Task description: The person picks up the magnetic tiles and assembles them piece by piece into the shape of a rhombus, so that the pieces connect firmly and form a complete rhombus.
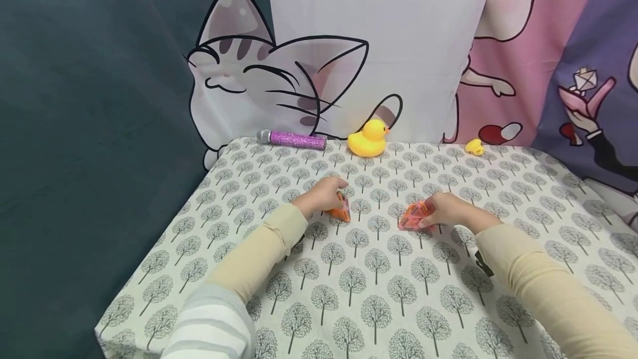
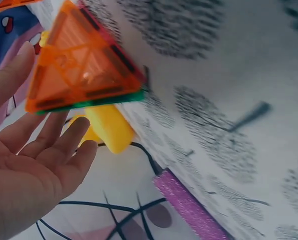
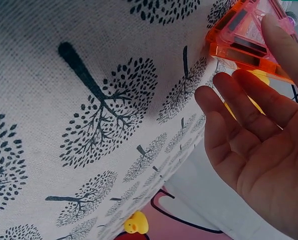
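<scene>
My left hand [image 1: 324,194] is beside a small pyramid of translucent triangular magnetic tiles [image 2: 81,67]. An orange face shows, with a green edge below and a reddish one behind. The left thumb [image 2: 13,75] is apart from the tiles in the left wrist view, while the loosely spread fingers reach behind their lower edge; whether they touch is hidden. My right hand [image 1: 443,208] pinches pink and orange magnetic tiles [image 3: 244,37] low over the cloth. Its thumb [image 3: 279,42] lies across the pink triangle, with some fingers at the orange side.
Along the table's back edge are a purple glittery microphone [image 1: 296,140], a large yellow rubber duck [image 1: 368,140] and a small yellow duck [image 1: 474,147]. A tree-print cloth [image 1: 376,287] covers the table. Printed curtains [image 1: 413,26] hang behind it.
</scene>
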A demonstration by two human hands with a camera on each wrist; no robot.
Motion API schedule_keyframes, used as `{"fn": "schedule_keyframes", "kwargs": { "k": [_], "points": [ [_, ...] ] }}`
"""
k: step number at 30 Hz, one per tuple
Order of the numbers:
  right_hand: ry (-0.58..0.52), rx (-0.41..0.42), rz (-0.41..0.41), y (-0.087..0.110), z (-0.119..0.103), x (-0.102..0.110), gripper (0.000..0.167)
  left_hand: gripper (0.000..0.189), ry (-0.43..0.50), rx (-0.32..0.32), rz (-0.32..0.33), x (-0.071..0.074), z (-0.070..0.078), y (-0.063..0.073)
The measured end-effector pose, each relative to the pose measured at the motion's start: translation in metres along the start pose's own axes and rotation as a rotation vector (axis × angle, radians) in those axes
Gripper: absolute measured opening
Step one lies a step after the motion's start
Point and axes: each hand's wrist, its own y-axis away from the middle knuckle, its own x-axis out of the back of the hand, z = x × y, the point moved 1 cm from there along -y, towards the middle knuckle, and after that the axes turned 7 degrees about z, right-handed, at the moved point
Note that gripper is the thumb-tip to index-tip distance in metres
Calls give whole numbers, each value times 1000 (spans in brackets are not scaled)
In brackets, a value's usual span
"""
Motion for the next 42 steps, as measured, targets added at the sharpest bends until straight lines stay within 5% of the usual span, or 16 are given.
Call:
{"fn": "schedule_keyframes", "kwargs": {
  "k": [13, 32, 42],
  "points": [
    [13, 23, 4, -4, -4, -1, 49, 46, 56, 46, -28, -7, -25, 1],
    [-11, 85, -9, -13, -20, -4, 25, 44, 28, 9, -54, -14, -10, -5],
    [5, 81, -1, -18, -24, -7, 34, 38, 56, -50, -70, -21, -1, -10]
  ]
}}
